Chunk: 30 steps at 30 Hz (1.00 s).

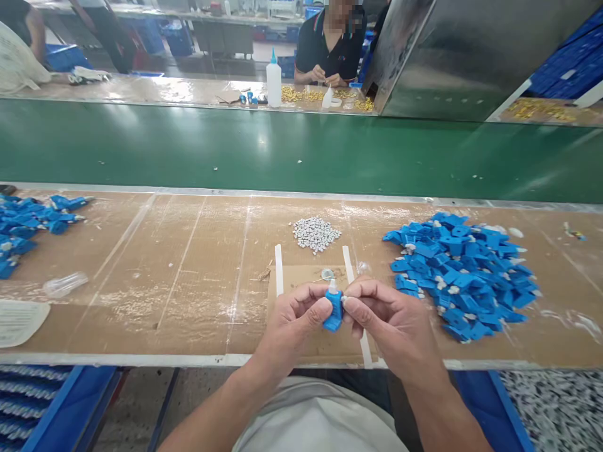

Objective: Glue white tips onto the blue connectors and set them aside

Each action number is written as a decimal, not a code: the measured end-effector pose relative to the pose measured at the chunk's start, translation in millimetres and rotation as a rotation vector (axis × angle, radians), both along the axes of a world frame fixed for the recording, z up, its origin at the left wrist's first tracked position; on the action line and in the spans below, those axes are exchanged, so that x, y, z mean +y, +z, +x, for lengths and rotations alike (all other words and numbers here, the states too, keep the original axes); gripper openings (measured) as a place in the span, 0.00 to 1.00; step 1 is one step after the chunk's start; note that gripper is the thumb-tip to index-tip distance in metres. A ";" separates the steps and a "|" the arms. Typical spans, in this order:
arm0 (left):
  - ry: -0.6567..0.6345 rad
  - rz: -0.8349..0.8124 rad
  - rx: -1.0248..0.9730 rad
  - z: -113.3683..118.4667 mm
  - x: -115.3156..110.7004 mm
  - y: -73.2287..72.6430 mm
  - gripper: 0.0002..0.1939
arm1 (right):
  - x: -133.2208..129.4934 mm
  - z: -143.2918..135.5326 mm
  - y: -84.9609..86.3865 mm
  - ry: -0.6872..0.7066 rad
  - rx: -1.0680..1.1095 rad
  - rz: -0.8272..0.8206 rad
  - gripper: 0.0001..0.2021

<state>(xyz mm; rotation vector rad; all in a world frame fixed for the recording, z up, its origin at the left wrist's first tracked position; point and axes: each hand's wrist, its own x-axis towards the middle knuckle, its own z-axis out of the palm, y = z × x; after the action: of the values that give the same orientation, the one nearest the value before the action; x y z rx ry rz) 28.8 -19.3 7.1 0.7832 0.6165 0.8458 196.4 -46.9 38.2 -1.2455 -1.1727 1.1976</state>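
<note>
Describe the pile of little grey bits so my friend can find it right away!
Find the wide green strip across the picture, then the brown table below it. Beyond the left hand and right hand, both at one blue piece, lies the pile. Its bits are tiny and pale grey, unlike the big blue heap to its right.

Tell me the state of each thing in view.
Left hand, closed on blue part
Right hand, pinching small pale piece
Blue part, held, white tip upward
Blue pieces at right, heaped
Blue pieces at left, piled
Grey pieces, heaped
Tall bottle, upright, blue nozzle on
Small bottle, upright
Clear plastic tube, lying down
</note>
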 end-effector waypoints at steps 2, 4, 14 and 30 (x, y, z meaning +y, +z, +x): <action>-0.002 0.006 -0.010 -0.5 0.0 -2.2 0.13 | 0.1 0.6 -1.1 0.006 -0.010 0.006 0.08; 0.000 0.007 -0.010 -0.4 0.2 -3.8 0.14 | -0.6 0.6 -1.4 0.010 -0.027 0.023 0.07; 0.140 0.193 0.179 3.3 1.3 1.0 0.13 | -6.5 -11.1 -3.5 -0.123 -0.210 0.116 0.04; -0.109 0.093 -0.024 -6.9 6.7 3.7 0.10 | -8.7 1.8 -13.4 0.045 0.267 -0.046 0.05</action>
<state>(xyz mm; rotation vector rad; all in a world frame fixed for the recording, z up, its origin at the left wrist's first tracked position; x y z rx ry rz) 21.9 -12.6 10.8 0.8820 0.5113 0.7872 198.1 -55.6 24.8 -1.0589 -0.9844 1.3846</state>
